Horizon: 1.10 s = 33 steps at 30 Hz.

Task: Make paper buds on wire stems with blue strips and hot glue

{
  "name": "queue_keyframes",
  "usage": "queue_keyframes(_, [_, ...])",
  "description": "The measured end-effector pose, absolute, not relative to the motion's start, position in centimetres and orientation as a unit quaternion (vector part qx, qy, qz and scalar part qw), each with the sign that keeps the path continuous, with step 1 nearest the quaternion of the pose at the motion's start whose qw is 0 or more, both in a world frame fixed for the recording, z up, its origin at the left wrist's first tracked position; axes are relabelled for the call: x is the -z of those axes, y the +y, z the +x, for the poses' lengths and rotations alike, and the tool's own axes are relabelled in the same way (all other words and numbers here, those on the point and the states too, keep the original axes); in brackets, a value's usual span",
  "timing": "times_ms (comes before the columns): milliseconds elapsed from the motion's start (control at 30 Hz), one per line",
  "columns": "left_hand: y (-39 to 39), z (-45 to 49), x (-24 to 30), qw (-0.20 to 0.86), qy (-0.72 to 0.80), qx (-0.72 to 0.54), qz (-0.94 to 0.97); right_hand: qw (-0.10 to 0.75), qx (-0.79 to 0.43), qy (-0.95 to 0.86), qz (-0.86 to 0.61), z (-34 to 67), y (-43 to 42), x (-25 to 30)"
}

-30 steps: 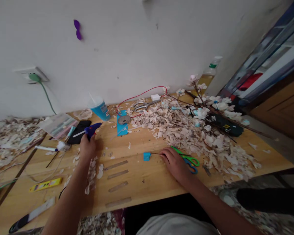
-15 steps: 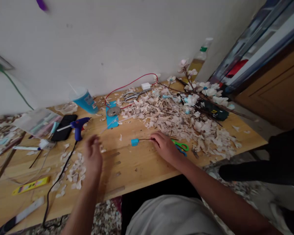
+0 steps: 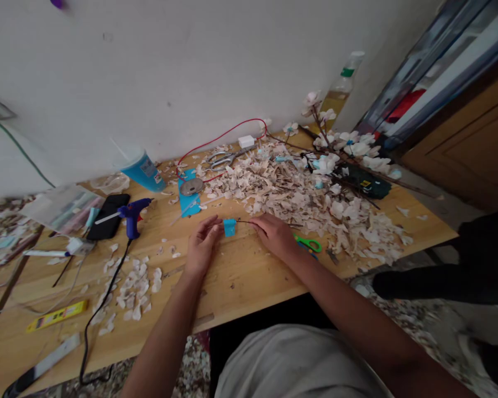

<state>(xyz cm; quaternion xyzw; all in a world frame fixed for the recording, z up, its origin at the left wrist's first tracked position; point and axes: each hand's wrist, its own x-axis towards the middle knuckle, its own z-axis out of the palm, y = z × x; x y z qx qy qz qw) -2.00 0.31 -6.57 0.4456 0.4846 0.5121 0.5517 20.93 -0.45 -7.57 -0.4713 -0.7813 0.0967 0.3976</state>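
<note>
A thin dark wire stem [image 3: 244, 222] with a small blue piece [image 3: 230, 227] at its left end lies on the wooden table [image 3: 240, 276]. My right hand [image 3: 276, 235] pinches the stem at its right part. My left hand [image 3: 201, 247] reaches the blue piece, fingertips touching its left side, fingers loosely curled. A blue glue gun [image 3: 131, 214] stands to the left with its black cord trailing toward the table's front edge. Green-handled scissors [image 3: 309, 244] lie just right of my right hand.
A heap of pale petal scraps [image 3: 307, 199] covers the table's right half; a smaller patch [image 3: 128, 284] lies front left. Flowered branches [image 3: 344, 149], a bottle [image 3: 340, 88], a blue cup [image 3: 143, 168], a black phone [image 3: 108, 215], metal scissors [image 3: 224, 159] and a red wire [image 3: 219, 138] sit toward the wall.
My left hand let go of the glue gun, which now stands on the table, and came right to the blue piece. My right hand stayed on the stem. The view shifted.
</note>
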Motion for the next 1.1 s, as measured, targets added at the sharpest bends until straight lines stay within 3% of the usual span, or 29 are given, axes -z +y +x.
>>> queue_keyframes(333, [0.68, -1.49, 6.68, 0.465, 0.544, -0.482, 0.506, 0.347, -0.087, -0.808, -0.469, 20.91, -1.04, 7.06])
queue_keyframes(533, [0.34, -1.76, 6.69, 0.573, 0.498, -0.478, 0.442, 0.343, -0.079, -0.805, -0.478, 20.87, -1.11, 6.85])
queue_keyframes(1100, [0.75, -2.0, 7.37, 0.584, 0.519, -0.436, 0.447, 0.331, -0.069, -0.803, -0.491, 20.8, -1.33, 7.31])
